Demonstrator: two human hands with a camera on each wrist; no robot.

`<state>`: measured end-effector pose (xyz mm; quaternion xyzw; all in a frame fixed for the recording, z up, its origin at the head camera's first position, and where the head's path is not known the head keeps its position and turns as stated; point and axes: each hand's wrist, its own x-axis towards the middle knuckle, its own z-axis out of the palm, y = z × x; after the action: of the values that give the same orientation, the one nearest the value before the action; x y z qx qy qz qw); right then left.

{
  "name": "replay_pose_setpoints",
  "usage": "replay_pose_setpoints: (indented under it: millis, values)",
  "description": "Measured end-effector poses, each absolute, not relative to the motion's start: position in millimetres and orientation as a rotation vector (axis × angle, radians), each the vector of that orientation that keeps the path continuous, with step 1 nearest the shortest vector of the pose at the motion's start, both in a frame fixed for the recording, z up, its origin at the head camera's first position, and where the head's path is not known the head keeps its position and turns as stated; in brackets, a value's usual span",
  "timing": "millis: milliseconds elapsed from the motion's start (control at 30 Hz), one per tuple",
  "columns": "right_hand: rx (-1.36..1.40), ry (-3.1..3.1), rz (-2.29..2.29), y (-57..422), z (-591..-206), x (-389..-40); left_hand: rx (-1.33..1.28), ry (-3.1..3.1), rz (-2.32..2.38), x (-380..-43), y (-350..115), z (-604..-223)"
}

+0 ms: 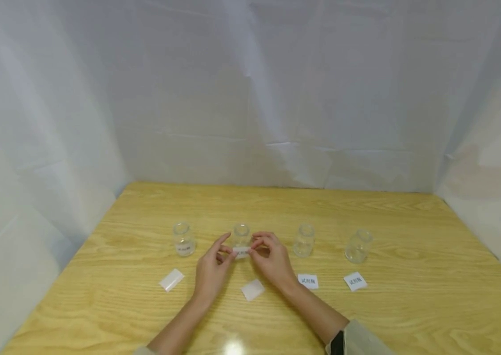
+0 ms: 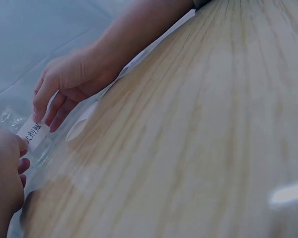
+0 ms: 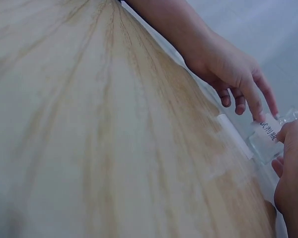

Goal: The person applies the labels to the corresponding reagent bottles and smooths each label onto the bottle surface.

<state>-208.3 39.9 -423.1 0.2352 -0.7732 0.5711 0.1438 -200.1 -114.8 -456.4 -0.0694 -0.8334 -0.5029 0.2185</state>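
My left hand (image 1: 211, 268) and right hand (image 1: 275, 261) come together at a clear glass bottle (image 1: 241, 230), second from the left. Between them, a small white label (image 1: 241, 252) with handwritten black characters lies across the front of the bottle. The left thumb and fingers pinch the label's left end; the right thumb and fingers pinch its right end. In the left wrist view the label (image 2: 34, 132) spans the gap between both hands, with the glass behind it. The right wrist view shows the writing on the label (image 3: 267, 131) partly covered by fingertips.
To the left stands a glass bottle (image 1: 184, 239) bearing a label. Two more bottles (image 1: 304, 240) (image 1: 359, 245) stand to the right, with written labels (image 1: 307, 281) (image 1: 355, 281) lying before them. Blank slips (image 1: 171, 280) (image 1: 252, 290) lie nearer on the wooden table (image 1: 410, 296).
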Motion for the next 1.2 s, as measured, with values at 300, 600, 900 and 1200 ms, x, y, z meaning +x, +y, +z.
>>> replay_pose_setpoints:
  millis: [300, 600, 900, 1200]
  values:
    - [0.695, -2.212, 1.671, 40.9, -425.6, -210.2, -0.204, -2.312, -1.401, -200.0, -113.9, -456.4]
    - [0.733, -2.126, 1.65, 41.5, -437.5, -217.8, -0.189, -2.294, -1.381, -202.8, -114.2, -456.6]
    - [0.714, -2.144, 1.625, 43.0, -460.0, -233.2, -0.175, -2.288, -1.362, -205.2, -115.8, -456.1]
    - [0.71, -2.144, 1.613, 42.7, -459.7, -233.0, -0.171, -2.283, -1.356, -205.6, -116.4, -456.0]
